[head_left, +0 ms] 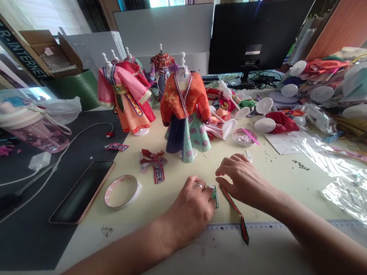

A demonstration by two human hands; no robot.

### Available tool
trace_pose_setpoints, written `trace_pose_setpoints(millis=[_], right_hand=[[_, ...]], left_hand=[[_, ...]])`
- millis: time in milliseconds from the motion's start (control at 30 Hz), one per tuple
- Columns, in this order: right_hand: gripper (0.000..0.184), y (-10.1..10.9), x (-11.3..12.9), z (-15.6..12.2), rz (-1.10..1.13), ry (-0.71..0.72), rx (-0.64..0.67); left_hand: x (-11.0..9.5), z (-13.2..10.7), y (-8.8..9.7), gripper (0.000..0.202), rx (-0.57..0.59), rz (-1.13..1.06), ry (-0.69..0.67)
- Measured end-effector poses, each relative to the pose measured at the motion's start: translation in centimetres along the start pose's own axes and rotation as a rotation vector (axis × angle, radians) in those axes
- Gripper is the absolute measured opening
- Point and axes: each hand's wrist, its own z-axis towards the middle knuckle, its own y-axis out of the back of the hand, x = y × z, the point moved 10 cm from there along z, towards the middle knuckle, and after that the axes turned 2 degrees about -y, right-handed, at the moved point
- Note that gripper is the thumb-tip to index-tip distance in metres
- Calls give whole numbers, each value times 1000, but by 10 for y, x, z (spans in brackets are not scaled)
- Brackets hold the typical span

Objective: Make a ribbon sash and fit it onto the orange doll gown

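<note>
My left hand (193, 205), with a ring on one finger, rests on the table with its fingers closed on a small green patterned ribbon piece (215, 196). Most of that piece is hidden by the fingers. To its right, my right hand (242, 177) hovers low with bent fingers and the thumb apart from them; nothing shows between them. Just below the right thumb lies a narrow red and dark-green ribbon (235, 207), its pointed end crossing a ruler (257, 225). Beyond both hands stands a doll form in an orange top and floral skirt (185, 115).
A tape roll (122, 192), a ribbon bow (155, 162) and a phone (82, 192) lie to the left, near a tumbler (31, 125). More dressed forms (123, 96) stand behind. A bead dish (245, 136), doll stands (265, 125) and clear plastic (358, 196) are on the right.
</note>
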Motion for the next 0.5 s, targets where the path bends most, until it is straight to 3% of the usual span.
trace_pose_setpoints(millis=[100,200,300,400,500], right_hand=[[16,4,-7,0,12,-57,-26],[21,6,-21,-2,112,-182,-26],[33,-8,-26,-6,437,-281,113],[44,-31,-14,-12,884,-358,331],[47,-40,-6,-13,1104,-438,369]], left_hand=[[5,0,3,18,-51,-21,30],[21,-1,11,23,-115,-58,146],[36,-4,23,30,-180,-34,264],[41,-7,32,30,-236,17,299],[37,-8,35,27,-255,39,270]])
